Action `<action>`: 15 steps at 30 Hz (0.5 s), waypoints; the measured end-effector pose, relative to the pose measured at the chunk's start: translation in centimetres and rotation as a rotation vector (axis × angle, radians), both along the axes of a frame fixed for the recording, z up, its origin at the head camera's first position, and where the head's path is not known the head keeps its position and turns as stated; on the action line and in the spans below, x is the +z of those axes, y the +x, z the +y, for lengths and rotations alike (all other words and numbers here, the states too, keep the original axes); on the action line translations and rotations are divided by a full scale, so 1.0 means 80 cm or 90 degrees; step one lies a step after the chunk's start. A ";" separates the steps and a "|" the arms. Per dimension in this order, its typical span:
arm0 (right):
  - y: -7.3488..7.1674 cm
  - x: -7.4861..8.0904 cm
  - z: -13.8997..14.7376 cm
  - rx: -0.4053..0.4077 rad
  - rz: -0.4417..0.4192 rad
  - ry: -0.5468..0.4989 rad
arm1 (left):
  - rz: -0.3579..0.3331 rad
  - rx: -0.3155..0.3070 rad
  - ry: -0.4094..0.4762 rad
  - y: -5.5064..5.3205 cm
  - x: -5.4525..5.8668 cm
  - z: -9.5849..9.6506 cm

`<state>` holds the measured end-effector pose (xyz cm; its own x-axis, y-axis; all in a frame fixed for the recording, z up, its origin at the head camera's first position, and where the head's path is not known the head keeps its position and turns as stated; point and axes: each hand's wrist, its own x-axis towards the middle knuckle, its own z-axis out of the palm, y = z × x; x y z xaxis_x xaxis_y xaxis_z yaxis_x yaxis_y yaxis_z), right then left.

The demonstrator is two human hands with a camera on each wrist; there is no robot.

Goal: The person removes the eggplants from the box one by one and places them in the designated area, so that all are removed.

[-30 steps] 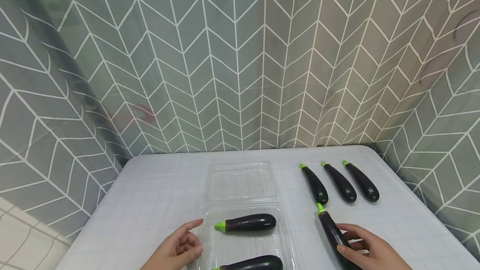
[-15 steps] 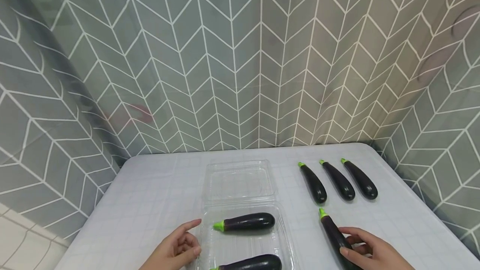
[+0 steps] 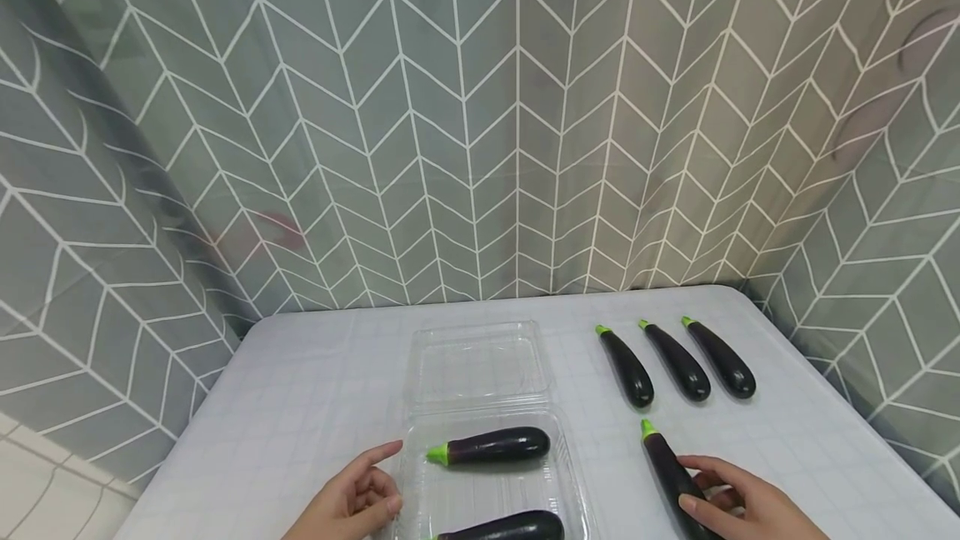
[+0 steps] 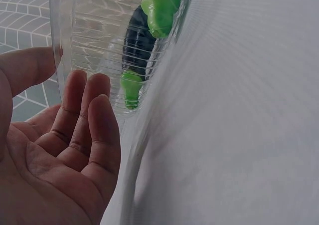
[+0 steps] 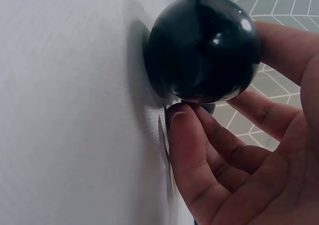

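My right hand (image 3: pixel 738 500) holds a dark purple eggplant (image 3: pixel 666 473) on the white-covered table, thumb on one side and fingers on the other. Its bright green stem points away from me, and its rounded end (image 5: pixel 202 48) fills the top of the right wrist view. At the left side of a clear plastic clamshell box (image 3: pixel 573 473), my left hand (image 3: pixel 351 497) rests with relaxed fingers, index fingertip and thumb right at the rim. Inside the box lie two eggplants crosswise, one farther back (image 3: pixel 498 445) and one nearer (image 3: pixel 510 527), stems to the left. The frame's bottom edge cuts off the nearer one.
The box's lid (image 3: pixel 480 365) lies folded back flat behind its base. Three more eggplants, a left one (image 3: pixel 628 369), a middle one (image 3: pixel 678 365) and a right one (image 3: pixel 722 359), lie side by side at the back right. Patterned grey curtains (image 3: pixel 480 123) surround the table.
The eggplant in my right hand has shifted slightly toward me, widening the gap between its stem and the eggplant behind it. My left hand stays at the box's rim.
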<state>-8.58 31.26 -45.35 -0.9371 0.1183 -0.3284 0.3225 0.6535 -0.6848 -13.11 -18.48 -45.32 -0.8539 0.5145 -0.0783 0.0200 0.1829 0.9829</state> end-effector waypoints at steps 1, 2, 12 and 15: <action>0.000 0.000 0.000 0.000 -0.002 -0.001 | -0.001 0.001 -0.001 0.000 0.000 0.000; 0.000 -0.001 0.000 -0.002 -0.004 -0.004 | -0.003 0.002 -0.001 0.001 0.000 0.000; 0.000 0.002 0.005 0.011 0.014 -0.001 | -0.014 0.009 -0.010 0.001 0.003 0.002; 0.001 0.003 0.005 0.010 0.022 0.002 | -0.022 0.015 -0.012 0.000 0.004 0.002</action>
